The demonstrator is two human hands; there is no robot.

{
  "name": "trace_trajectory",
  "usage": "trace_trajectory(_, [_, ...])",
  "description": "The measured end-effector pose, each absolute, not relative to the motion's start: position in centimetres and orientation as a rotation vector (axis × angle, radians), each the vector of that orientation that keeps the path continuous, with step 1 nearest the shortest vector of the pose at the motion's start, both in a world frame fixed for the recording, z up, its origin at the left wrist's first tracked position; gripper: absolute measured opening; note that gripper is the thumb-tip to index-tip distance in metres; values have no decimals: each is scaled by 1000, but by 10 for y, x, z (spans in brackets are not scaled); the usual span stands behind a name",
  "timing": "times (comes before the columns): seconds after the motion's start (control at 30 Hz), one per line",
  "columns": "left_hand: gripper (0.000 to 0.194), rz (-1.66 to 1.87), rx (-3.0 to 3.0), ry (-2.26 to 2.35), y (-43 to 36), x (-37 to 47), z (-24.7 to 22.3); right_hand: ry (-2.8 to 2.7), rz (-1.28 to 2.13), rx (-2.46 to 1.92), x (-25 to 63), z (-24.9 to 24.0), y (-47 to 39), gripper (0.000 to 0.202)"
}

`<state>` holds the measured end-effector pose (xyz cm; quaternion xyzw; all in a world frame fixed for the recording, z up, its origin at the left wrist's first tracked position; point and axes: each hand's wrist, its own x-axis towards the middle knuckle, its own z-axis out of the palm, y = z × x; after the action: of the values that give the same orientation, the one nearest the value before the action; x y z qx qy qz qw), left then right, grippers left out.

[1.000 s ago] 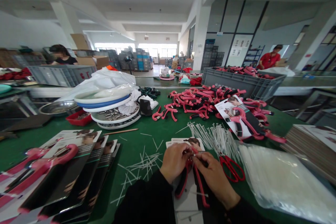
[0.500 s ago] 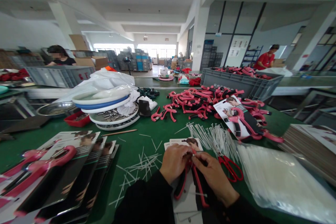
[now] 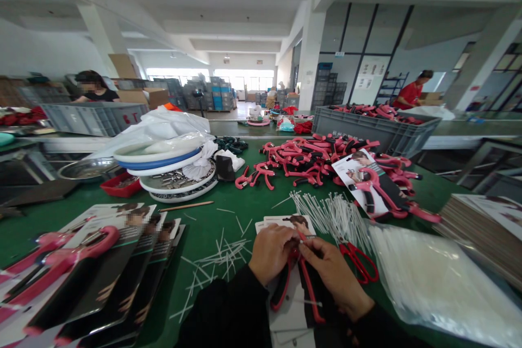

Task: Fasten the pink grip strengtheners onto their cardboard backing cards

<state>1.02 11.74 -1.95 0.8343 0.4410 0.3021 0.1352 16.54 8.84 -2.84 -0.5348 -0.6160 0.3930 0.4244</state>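
Observation:
Pink-and-black pliers lie on a printed card on the green table, handles towards me. My left hand is closed round the head of the pliers from the left. From the right, my right hand pinches at the same head; its thumb and forefinger meet close to the left fingers. What lies exactly between the fingertips is too small to make out. A thin white cable tie crosses the handles. Beyond the hands, a bundle of white cable ties lies beside red-handled scissors.
Carded pliers are stacked at left, near scattered cut ties. Plates with metal parts stand behind. Loose pliers are heaped before a grey crate. A plastic bag lies right. Two people work farther back.

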Motion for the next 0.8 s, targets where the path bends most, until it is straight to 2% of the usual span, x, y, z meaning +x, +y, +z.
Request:
trace_trajectory(0.27, [17,922,2315,1244,115,7,-25,-1575,1009,-1405,167,-31,100,26])
trace_trajectory(0.4, [25,954,2264,1178,115,5,-28,-1568,896,-1432,167,-37,102,25])
trace_trajectory(0.57, [14,1025,2297,1157,115,6,-25,-1563,724,-1393,162,-38,96,20])
trace_trajectory(0.67, [16,1116,2346,1204,113,6,-21,-1595,654,-1310,158,-36,93,30])
trace_trajectory(0.8, [18,1183,2434,1205,112,4,-18,-1670,577,-1240,155,-34,97,24])
